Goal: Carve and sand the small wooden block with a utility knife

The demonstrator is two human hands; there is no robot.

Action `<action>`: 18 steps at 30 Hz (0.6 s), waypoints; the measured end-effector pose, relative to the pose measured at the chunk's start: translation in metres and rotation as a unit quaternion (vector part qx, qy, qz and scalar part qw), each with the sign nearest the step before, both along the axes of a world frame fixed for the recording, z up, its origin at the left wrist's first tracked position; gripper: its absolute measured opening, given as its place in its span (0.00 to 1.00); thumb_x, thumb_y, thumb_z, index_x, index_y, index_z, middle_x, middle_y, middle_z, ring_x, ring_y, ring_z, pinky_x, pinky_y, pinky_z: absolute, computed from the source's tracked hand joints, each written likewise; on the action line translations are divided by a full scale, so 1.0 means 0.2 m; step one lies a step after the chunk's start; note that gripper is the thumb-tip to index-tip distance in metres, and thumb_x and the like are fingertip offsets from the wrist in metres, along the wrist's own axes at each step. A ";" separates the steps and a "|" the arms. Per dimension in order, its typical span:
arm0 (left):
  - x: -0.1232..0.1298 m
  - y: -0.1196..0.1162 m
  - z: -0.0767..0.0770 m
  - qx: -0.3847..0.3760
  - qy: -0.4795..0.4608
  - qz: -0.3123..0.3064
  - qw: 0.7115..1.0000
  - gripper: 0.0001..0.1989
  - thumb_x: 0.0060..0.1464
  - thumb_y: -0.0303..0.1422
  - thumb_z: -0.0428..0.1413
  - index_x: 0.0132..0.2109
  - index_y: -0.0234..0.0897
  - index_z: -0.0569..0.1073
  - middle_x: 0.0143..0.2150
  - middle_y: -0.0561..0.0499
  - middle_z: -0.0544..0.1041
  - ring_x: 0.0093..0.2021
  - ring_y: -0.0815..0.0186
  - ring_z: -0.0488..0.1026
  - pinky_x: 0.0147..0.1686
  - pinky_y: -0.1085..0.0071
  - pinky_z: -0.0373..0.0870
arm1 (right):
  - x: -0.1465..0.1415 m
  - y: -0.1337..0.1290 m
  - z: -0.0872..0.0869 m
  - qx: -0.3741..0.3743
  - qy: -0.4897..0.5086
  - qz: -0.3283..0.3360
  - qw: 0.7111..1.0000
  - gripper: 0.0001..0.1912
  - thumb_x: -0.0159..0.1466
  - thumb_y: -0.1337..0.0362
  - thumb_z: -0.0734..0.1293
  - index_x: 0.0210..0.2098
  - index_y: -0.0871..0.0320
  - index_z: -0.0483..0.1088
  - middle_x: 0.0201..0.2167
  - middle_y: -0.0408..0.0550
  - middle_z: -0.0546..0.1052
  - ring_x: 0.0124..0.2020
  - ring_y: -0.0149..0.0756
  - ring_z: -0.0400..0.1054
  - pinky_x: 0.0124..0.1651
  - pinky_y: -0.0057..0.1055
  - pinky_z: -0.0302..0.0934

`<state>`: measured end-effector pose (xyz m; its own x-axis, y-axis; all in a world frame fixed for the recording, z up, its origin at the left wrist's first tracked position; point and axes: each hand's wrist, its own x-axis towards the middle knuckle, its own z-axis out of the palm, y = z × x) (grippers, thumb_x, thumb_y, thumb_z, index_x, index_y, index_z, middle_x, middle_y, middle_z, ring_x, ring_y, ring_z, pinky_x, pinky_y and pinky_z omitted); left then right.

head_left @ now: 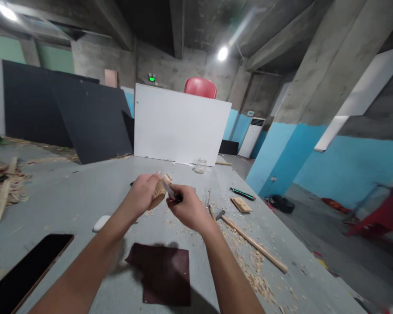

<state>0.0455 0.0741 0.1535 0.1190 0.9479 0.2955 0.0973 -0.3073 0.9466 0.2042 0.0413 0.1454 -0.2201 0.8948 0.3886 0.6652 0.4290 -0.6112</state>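
My left hand (146, 188) is closed round a pale piece of carved wood (158, 197), held up above the grey table. My right hand (187, 205) grips the dark handle of a small knife (167, 188), its blade lying against the wood's right side. The lower end of the wood looks rounded; part of it is hidden behind my fingers. Below both hands a dark brown square sheet (167, 274) lies flat on the table, partly in shadow.
A hammer (252, 242) lies to the right among wood shavings (258, 283). Near it are a wood block (241, 204) and a green-black pen-like tool (242, 193). A glass jar (200, 165) stands before a white board (180, 126). A phone (29, 270) and a white object (101, 223) lie left.
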 end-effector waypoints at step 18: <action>0.07 -0.10 -0.01 0.065 0.128 0.017 0.989 0.25 0.68 0.47 0.42 0.25 0.40 0.61 0.22 0.54 0.63 0.24 0.67 0.59 0.26 0.70 0.54 | -0.04 -0.01 0.00 0.043 -0.023 -0.160 0.986 0.08 0.53 0.71 0.67 0.25 0.54 0.62 0.20 0.38 0.65 0.24 0.32 0.53 0.29 0.31 0.41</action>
